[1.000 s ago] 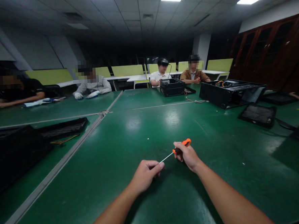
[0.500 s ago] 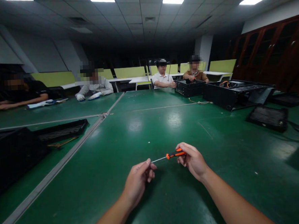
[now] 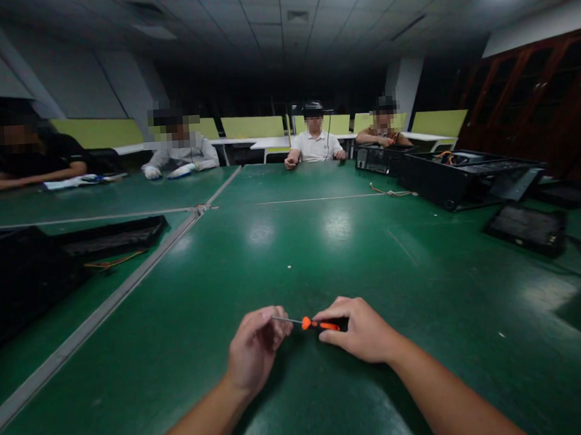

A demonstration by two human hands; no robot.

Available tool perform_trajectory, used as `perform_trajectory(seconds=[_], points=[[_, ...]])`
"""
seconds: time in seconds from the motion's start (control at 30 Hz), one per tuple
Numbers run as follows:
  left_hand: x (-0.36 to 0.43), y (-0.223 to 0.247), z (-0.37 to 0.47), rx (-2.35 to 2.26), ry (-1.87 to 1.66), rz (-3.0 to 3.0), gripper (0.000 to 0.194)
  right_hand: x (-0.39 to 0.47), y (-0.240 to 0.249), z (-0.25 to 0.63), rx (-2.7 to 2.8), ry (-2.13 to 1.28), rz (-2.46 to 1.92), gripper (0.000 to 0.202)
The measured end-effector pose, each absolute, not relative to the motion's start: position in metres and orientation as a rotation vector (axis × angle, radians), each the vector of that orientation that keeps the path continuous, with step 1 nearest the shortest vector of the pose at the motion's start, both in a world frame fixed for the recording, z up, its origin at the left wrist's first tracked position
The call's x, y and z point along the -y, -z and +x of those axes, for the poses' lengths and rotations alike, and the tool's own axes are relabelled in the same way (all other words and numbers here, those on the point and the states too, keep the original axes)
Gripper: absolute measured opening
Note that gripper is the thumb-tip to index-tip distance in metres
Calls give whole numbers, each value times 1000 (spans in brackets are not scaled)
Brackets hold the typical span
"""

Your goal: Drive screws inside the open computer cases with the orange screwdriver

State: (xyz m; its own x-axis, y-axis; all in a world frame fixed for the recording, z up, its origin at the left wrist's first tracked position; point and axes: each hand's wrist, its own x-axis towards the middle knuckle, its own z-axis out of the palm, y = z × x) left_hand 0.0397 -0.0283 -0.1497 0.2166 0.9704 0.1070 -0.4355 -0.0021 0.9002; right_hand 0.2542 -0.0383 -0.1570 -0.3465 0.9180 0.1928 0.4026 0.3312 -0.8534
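Note:
A screwdriver (image 3: 307, 323) with an orange and black handle lies nearly level between my hands, just above the green table (image 3: 292, 237). The end of its thin metal shaft is at the thumb and fingers of my left hand (image 3: 254, 351), which are closed on it; the very tip is hidden. Around the handle, my right hand (image 3: 369, 331) grips with thumb and fingers from the right, its back facing up. Part of the handle shows between the thumb and forefinger.
Black computer cases (image 3: 465, 177) stand at the far right, near a dark panel (image 3: 526, 229) and a loose cable (image 3: 392, 191). Another black case (image 3: 23, 280) is at left, beyond a grey table seam (image 3: 104, 307). Several people sit along the far side.
My right hand has turned palm-down and shifted its hold on the handle. Both hands and the screwdriver sit slightly lower and further left. A co-worker's hands have left the far case.

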Motion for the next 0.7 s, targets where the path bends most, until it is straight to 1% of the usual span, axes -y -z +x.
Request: perform_trajectory(seconds=[0.13,0.3,0.37,0.43,0.57,0.63,0.7], points=[[33,147,40,-689,-1218,1016,42,38,157,252,1960,-867,-1202,27],[36,141,42,-697,-1184,958,38,37,159,253,1968,-853,-1226,26],[36,140,43,-705,-1163,964,38,37,161,252,1942,-826,-1239,30],[36,140,43,-702,-1151,1004,37,38,162,253,1873,-768,-1222,42],[34,146,40,-696,-1102,1135,31,35,163,257,1661,-596,-1156,78],[33,149,39,-721,-1042,1239,28,33,165,259,1505,-647,-1120,93],[33,151,38,-746,-981,1363,27,30,166,260,1316,-857,-1043,98]])
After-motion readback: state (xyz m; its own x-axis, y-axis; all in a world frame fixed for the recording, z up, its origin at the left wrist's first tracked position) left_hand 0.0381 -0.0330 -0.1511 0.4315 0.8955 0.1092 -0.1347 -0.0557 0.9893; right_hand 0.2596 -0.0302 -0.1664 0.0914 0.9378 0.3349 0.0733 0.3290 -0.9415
